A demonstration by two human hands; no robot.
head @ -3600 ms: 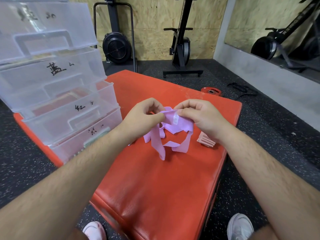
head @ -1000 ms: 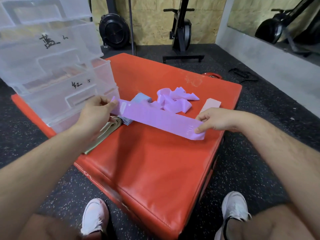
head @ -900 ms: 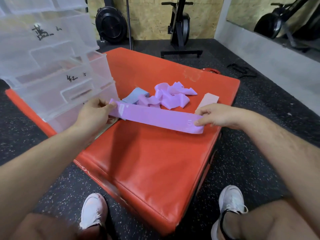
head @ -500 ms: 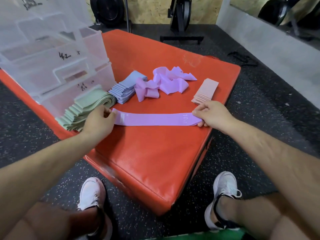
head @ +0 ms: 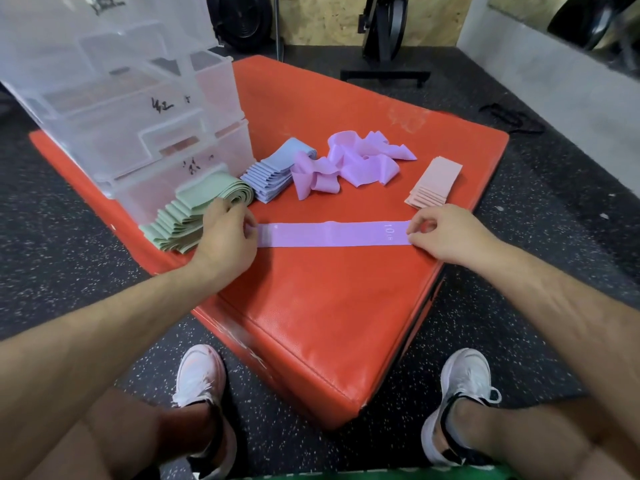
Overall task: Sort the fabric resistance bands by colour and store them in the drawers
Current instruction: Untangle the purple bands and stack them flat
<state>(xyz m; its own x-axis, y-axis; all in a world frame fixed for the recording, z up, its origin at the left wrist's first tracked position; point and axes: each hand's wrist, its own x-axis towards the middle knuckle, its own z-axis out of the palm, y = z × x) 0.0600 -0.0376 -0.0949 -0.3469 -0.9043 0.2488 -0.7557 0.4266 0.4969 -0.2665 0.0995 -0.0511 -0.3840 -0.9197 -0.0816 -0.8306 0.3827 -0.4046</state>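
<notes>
Purple stretch fabric lies flat across the near part of a red padded vinyl block (head: 329, 306): one long purple fabric resistance band (head: 332, 234), pulled out straight from left to right, with small white print near its right end. The left hand (head: 227, 237) pinches the band's left end between thumb and fingertips, knuckles up, the hand resting on the block. The right hand (head: 443, 233) pinches the right end in the same way, thumb and forefinger closed on the fabric.

Behind the band, near the middle of the block, sits a loose tangled heap of purple bands (head: 349, 162), unfolded and twisted over one another. Just left of that heap is a neat stack of folded pale blue bands (head: 273, 174). Left again, touching the blue stack and partly under the left hand's fingers, is a fanned stack of folded pale green bands (head: 187, 216), which runs to the block's left edge. To the right, near the block's far right edge and just beyond the right hand, lies a stack of folded pale pink bands (head: 434, 183).

A clear plastic drawer unit (head: 131, 98) stands on the block's left rear corner, its drawer fronts marked with black handwriting; the green stack lies against its lowest drawer. Two white trainers (head: 199, 379) rest on the dark speckled floor (head: 45, 244) in front of the block.
</notes>
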